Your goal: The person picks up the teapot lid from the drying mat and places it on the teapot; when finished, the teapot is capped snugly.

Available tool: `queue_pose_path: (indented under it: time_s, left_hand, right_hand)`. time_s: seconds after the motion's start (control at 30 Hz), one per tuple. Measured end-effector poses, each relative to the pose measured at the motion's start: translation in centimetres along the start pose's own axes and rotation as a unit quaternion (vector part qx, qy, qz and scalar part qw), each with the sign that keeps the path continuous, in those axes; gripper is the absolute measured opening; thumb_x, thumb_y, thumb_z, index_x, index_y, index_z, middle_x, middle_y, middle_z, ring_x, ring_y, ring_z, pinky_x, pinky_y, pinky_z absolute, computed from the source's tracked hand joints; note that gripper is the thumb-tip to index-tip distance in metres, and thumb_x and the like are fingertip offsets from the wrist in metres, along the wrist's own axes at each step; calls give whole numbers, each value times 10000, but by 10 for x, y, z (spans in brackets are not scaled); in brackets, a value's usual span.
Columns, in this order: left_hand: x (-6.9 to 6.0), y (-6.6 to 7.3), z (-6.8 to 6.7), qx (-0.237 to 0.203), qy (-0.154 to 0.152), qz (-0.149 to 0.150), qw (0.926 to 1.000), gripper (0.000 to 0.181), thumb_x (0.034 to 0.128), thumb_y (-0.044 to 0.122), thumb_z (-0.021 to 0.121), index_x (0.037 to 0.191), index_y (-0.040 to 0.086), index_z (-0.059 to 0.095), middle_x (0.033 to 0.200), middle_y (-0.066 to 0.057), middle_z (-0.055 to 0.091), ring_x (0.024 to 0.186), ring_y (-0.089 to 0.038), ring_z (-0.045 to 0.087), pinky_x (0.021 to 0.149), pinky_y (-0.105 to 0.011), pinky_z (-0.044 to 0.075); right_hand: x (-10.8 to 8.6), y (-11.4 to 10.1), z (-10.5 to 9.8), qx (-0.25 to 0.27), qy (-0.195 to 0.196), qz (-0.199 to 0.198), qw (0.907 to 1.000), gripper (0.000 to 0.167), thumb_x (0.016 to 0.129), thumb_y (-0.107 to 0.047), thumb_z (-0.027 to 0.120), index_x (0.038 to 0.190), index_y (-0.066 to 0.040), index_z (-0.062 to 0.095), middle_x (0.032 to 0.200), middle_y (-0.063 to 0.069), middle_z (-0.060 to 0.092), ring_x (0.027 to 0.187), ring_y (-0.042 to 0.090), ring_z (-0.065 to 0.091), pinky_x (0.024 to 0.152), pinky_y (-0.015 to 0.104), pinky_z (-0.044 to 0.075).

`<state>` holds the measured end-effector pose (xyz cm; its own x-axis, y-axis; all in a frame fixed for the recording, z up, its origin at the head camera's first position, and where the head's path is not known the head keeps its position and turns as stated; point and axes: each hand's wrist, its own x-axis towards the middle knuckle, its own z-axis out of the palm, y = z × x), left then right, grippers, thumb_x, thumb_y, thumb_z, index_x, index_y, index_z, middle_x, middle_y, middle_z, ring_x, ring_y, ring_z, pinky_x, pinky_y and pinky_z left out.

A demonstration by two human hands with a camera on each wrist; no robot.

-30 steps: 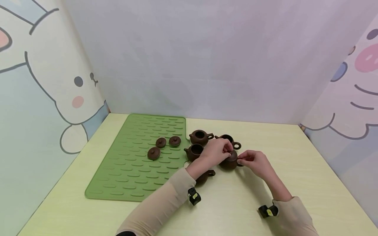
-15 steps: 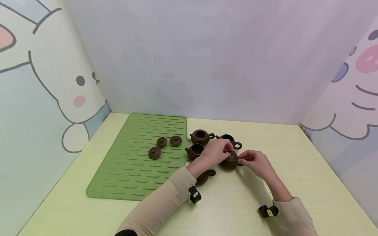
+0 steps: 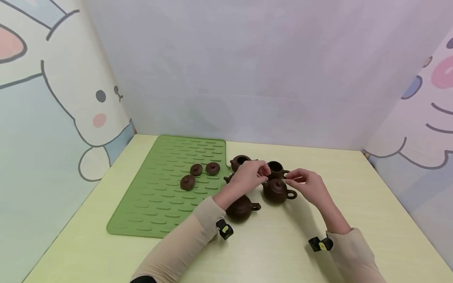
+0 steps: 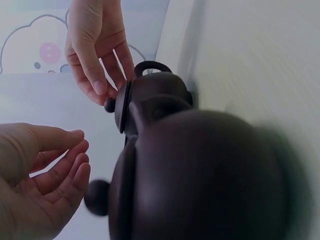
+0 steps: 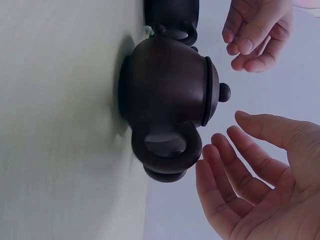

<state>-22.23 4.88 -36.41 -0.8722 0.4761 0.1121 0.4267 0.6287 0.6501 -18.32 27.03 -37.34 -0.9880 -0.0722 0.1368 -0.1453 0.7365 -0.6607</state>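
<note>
A lidded teapot (image 3: 275,193) stands on the counter (image 3: 276,243), right of the green mat (image 3: 148,212) and well in from the counter's right edge. The left hand (image 3: 249,177) hangs empty just off its left side, fingers loosely bent, thumb apart; the right hand (image 3: 308,185), empty too, fingers relaxed, is near the handle (image 3: 292,194). Three lids (image 3: 188,182) lie toward the mat's right edge.

Left hand (image 3: 247,177), one: we find it withdrawn from the lid (image 3: 277,185) of the right-front teapot (image 3: 274,193). Right hand (image 3: 307,185), one: off the handle (image 3: 295,194), raised. Lid and handle: now uncovered.
</note>
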Motion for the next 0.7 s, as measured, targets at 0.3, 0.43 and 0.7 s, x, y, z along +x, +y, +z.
queue_pose_path:
  time_s: [0.3,0.43,0.7]
  left_hand:
    - [-6,-20,-23,68,303,-35,9995,68,926,140,713,989,159,696,939,19,720,852,-97,663,728,-191,531]
    - [-11,-29,-35,-50,284,-186,9994,99,937,128,696,1036,116,696,974,-2,718,895,-125,670,777,-235,552]
    - [-26,-51,-57,-171,477,-561,9971,115,936,130,697,1049,111,696,1000,-21,719,928,-169,678,798,-296,576]
  right_hand:
    - [13,-12,5,113,-13,-184,9998,182,927,-199,713,1050,-66,729,1026,117,744,975,293,693,765,314,528]
    - [19,-17,11,190,-83,-235,9995,173,923,-176,714,1052,-61,727,1026,119,738,937,259,682,736,289,525]
    - [29,-23,24,307,-267,-303,9987,174,918,-156,719,1058,-53,726,1036,108,737,927,233,670,729,299,521]
